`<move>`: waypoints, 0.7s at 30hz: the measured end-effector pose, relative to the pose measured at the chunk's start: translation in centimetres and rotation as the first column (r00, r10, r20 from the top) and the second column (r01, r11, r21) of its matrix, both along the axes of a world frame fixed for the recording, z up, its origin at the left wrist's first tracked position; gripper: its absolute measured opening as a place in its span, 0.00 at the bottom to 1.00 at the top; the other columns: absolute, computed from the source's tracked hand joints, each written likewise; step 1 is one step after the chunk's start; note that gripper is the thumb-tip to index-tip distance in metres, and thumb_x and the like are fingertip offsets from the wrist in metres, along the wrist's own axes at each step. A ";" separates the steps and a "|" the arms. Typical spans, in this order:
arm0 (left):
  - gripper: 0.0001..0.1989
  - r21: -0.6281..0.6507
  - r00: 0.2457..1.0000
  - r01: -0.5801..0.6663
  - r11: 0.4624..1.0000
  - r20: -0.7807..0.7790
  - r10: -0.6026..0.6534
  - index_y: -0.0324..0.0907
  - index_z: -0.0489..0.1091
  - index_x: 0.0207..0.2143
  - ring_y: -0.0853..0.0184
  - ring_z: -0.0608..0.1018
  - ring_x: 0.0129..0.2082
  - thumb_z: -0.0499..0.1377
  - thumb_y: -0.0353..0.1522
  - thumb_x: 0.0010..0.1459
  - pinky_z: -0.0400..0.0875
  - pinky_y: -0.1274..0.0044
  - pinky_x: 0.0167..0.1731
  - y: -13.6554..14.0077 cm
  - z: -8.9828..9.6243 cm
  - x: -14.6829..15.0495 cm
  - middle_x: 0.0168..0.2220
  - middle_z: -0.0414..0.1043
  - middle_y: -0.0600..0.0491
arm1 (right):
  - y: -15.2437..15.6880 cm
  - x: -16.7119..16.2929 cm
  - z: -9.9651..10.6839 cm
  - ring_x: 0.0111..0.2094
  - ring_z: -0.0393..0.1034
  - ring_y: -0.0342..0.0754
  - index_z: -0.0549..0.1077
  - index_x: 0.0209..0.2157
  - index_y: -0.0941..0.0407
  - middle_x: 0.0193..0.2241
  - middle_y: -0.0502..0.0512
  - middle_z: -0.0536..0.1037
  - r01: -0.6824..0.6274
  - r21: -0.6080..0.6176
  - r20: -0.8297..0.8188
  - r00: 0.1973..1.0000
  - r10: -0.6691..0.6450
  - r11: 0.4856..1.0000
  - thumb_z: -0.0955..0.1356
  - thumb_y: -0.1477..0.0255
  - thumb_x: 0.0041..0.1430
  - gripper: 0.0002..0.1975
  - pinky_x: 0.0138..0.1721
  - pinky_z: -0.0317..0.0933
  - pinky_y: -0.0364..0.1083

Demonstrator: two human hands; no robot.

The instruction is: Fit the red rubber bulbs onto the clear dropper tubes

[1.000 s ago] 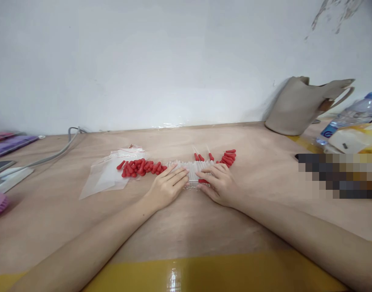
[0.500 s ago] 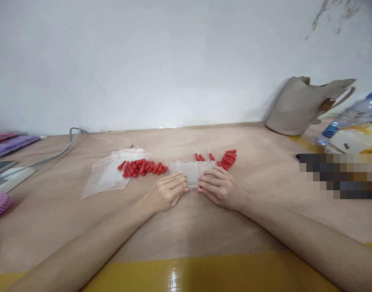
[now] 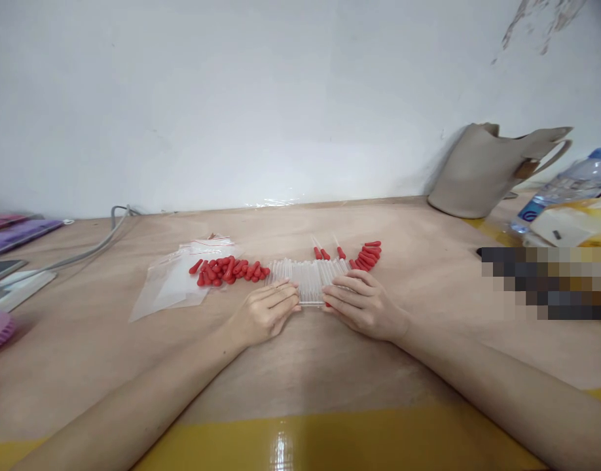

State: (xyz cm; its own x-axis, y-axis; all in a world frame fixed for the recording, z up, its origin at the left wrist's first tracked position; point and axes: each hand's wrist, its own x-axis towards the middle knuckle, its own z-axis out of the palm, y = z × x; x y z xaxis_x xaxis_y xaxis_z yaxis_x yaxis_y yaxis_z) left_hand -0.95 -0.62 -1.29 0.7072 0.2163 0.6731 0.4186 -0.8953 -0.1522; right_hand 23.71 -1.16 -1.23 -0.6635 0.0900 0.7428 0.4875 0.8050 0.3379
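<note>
A closely packed row of clear dropper tubes [image 3: 309,280] lies in the middle of the table. Across its near edge runs one clear tube [image 3: 311,304], level from hand to hand. My left hand [image 3: 272,311] is closed at the tube's left part, its fingers pressed together over the row's left side. On the other side my right hand [image 3: 362,302] is closed around a red rubber bulb [image 3: 328,304], mostly hidden under the fingers, at the tube's right end. Whether the tube is inside the bulb I cannot tell. Several loose red bulbs [image 3: 229,269] lie left of the row.
Behind the row lie three tubes with red bulbs [image 3: 325,254]; more red bulbs [image 3: 368,256] fan out at right. Clear plastic bags [image 3: 167,288] lie at left. A grey cable [image 3: 104,243], a beige bag [image 3: 470,173] and a water bottle [image 3: 570,186] stand farther out.
My right hand has shifted slightly to the right and my left hand slightly to the left, so a little more of the row shows between them. The other things are unmoved.
</note>
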 end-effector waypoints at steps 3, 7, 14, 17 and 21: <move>0.08 -0.001 0.994 -0.067 0.998 0.092 0.066 0.38 0.67 0.39 0.67 0.74 0.42 0.55 0.25 0.56 0.70 0.70 0.48 0.5 0.1 -1.0 0.38 0.72 0.50 | 0.4 1.2 0.2 0.40 0.66 0.46 0.72 0.35 0.56 0.37 0.51 0.76 0.047 -0.033 -0.090 0.995 -0.050 0.998 0.67 0.76 0.52 0.07 0.42 0.60 0.48; 0.09 -0.017 0.933 -0.277 0.961 0.234 0.273 0.41 0.68 0.41 0.70 0.73 0.33 0.53 0.27 0.58 0.72 0.78 0.32 1.3 0.6 -1.7 0.34 0.68 0.51 | 2.4 3.1 0.7 0.34 0.66 0.44 0.74 0.34 0.54 0.34 0.54 0.74 0.187 -0.253 -0.346 0.899 -0.269 0.949 0.66 0.72 0.54 0.06 0.37 0.61 0.47; 0.19 -0.040 0.942 -0.279 0.959 0.180 0.282 0.42 0.59 0.53 0.70 0.68 0.32 0.46 0.25 0.60 0.69 0.78 0.29 2.3 0.8 -0.4 0.33 0.63 0.51 | 7.2 7.0 2.2 0.23 0.62 0.42 0.71 0.35 0.57 0.26 0.52 0.72 0.152 -0.749 -0.405 0.666 -0.627 0.645 0.66 0.63 0.50 0.14 0.26 0.59 0.44; 0.20 -0.001 0.958 -0.224 0.975 0.185 0.220 0.43 0.58 0.54 0.68 0.70 0.35 0.47 0.24 0.60 0.69 0.76 0.32 2.5 0.5 -0.2 0.36 0.65 0.49 | 8.8 8.2 2.3 0.24 0.64 0.42 0.72 0.31 0.57 0.26 0.53 0.73 0.146 -0.852 -0.330 0.597 -0.731 0.503 0.67 0.65 0.47 0.11 0.27 0.59 0.44; 0.19 0.021 0.977 -0.164 0.986 0.145 0.159 0.43 0.59 0.53 0.67 0.71 0.36 0.49 0.23 0.58 0.69 0.75 0.37 2.3 0.3 0.0 0.36 0.68 0.49 | 9.7 8.4 1.2 0.25 0.66 0.42 0.73 0.34 0.59 0.25 0.54 0.73 0.044 -0.917 -0.298 0.583 -0.756 0.395 0.65 0.69 0.48 0.12 0.28 0.60 0.43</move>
State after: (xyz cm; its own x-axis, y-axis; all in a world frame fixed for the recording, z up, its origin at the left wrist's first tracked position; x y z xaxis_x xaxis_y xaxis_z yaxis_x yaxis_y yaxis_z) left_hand -0.97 1.68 -0.97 0.5610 0.2958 0.7731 0.5769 -0.8095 -0.1090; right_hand 32.13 8.56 0.01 0.2201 0.9246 0.3108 0.5934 0.1260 -0.7950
